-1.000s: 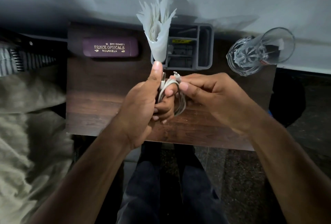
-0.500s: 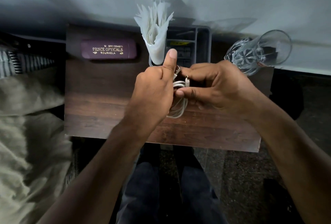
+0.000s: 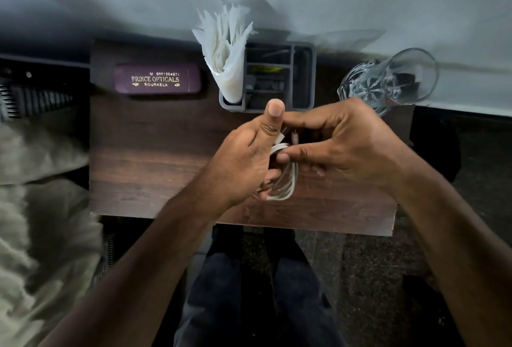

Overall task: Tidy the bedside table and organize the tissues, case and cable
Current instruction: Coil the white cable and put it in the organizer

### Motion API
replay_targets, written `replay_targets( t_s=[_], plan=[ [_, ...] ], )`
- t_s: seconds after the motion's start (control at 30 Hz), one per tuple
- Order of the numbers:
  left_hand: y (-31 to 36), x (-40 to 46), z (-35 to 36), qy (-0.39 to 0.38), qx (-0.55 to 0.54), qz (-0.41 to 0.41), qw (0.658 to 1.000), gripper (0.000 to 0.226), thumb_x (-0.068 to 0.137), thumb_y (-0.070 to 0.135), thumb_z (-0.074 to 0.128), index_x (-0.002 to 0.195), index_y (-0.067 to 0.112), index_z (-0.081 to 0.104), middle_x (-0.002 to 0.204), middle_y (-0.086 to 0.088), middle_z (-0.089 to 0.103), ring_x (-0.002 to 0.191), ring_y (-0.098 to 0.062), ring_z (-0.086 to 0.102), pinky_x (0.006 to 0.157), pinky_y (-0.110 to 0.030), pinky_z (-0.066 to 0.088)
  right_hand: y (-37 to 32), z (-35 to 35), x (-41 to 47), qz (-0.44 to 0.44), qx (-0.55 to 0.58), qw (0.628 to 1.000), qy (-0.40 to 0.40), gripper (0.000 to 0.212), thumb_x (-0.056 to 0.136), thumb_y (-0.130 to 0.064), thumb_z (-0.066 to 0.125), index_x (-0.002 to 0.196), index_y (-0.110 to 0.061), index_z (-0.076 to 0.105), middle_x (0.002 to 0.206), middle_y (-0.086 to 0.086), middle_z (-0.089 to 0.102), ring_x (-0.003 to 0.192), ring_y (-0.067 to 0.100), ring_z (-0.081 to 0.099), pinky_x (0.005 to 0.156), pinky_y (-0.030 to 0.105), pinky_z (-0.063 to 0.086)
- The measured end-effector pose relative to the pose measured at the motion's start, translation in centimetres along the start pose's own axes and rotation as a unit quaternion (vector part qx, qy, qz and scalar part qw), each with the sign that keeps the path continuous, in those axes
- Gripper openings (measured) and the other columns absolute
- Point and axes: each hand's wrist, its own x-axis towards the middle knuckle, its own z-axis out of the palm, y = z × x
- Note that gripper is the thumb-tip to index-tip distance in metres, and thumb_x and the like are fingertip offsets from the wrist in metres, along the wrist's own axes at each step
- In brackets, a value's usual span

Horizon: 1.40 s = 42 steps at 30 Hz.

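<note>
A coiled white cable (image 3: 288,180) hangs between both hands above the middle of the dark wooden bedside table (image 3: 155,169). My left hand (image 3: 243,163) grips the coil with its thumb raised. My right hand (image 3: 343,144) pinches the top of the coil, where two plug ends stick up. A maroon spectacle case (image 3: 158,79) with gold lettering lies at the table's back left. White tissues (image 3: 224,50) stand bunched in the left slot of a grey organizer (image 3: 303,77) at the back centre.
A cut-glass tumbler (image 3: 388,80) stands at the table's back right, close to my right hand. A pale wall runs behind the table. Greenish bedding (image 3: 36,208) lies to the left. My dark trousers and a speckled floor show below the front edge.
Both hands have shifted slightly with the cable; the left thumb stays raised and the loop hangs lower below my fingers. Case, tissues and glass have not moved.
</note>
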Motion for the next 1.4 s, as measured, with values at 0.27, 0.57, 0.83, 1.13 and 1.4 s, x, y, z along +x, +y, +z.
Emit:
replay_targets(
  t_s=[0.27, 0.57, 0.83, 1.13, 1.4],
  plan=[
    [0.4, 1.7, -0.7, 0.209, 0.083, 0.07, 0.972, 0.024, 0.103, 0.047, 0.047, 0.105, 0.036, 0.067, 0.09, 0.008, 0.076, 0.086, -0.005, 0.072, 0.085, -0.026, 0.058, 1.2, -0.4, 0.1, 0.008, 0.024, 0.977, 0.212, 0.02, 0.078, -0.013, 0.082, 0.097, -0.015, 0.079, 0.069, 0.027, 0.07, 0.05, 0.05, 0.057, 0.045, 0.047, 0.052],
    [0.2, 0.7, 2.5, 0.218, 0.084, 0.111, 0.966, 0.044, 0.099, 0.03, 0.05, 0.143, 0.03, 0.055, 0.139, 0.019, 0.06, 0.126, 0.01, 0.053, 0.106, -0.012, 0.038, 1.5, -1.7, 2.9, 0.061, 0.118, 0.872, 0.471, 0.018, 0.083, -0.005, 0.079, 0.098, 0.004, 0.074, 0.057, 0.008, 0.065, 0.042, 0.017, 0.054, 0.04, 0.026, 0.044],
    [2.0, 3.8, 2.9, 0.143, 0.01, 0.061, 0.988, 0.038, 0.106, 0.026, 0.047, 0.143, 0.036, 0.052, 0.1, 0.03, 0.058, 0.087, 0.023, 0.051, 0.083, 0.002, 0.037, -0.5, 0.4, 4.2, 0.046, -0.168, 0.813, 0.556, 0.005, 0.087, -0.022, 0.075, 0.089, -0.02, 0.08, 0.065, -0.009, 0.071, 0.056, 0.011, 0.068, 0.057, 0.032, 0.057],
    [3.1, 3.8, 1.3, 0.195, -0.045, 0.058, 0.978, 0.033, 0.104, 0.009, 0.049, 0.118, 0.032, 0.068, 0.102, 0.025, 0.074, 0.105, 0.012, 0.065, 0.091, -0.007, 0.048, -0.3, 1.1, 5.1, 0.061, -0.328, 0.779, 0.53, 0.019, 0.092, -0.029, 0.067, 0.103, -0.017, 0.078, 0.08, 0.003, 0.077, 0.069, 0.02, 0.072, 0.066, 0.036, 0.059],
    [3.3, 4.0, 2.5, 0.2, -0.004, 0.022, 0.98, 0.04, 0.101, 0.022, 0.055, 0.139, 0.035, 0.057, 0.099, 0.028, 0.067, 0.082, 0.019, 0.059, 0.075, -0.001, 0.044, -1.9, 0.6, 3.9, 0.088, -0.214, 0.787, 0.572, 0.012, 0.086, -0.032, 0.076, 0.093, -0.023, 0.081, 0.071, -0.006, 0.075, 0.06, 0.015, 0.071, 0.062, 0.038, 0.06]
  ],
)
